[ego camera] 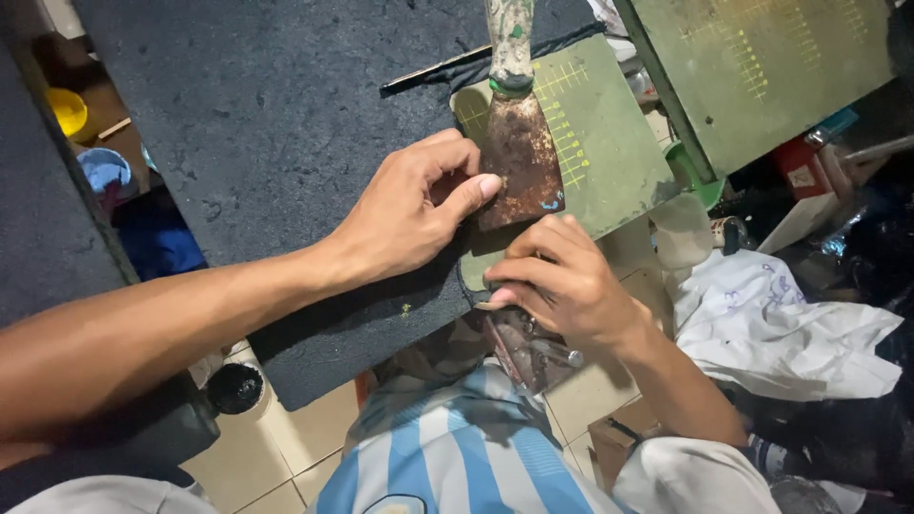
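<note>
The scraper (519, 157) is laid on the mat (609, 152); the padded board (286, 143) is set left of it, crumpled paper (776, 328) right

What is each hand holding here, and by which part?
The left hand presses its thumb on the rusty blade of the scraper, at its left edge. The right hand pinches something small at the green mat's near edge; what it is cannot be told.

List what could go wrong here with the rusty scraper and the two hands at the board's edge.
1. The left hand has its thumb against the rusty scraper blade; a slip might nick it.
2. The right hand pinches at the green mat edge just below the blade, so a downward slide could reach those fingers.
3. The scraper lies loose, half on the dark board; a nudge might send it off the edge.
</note>
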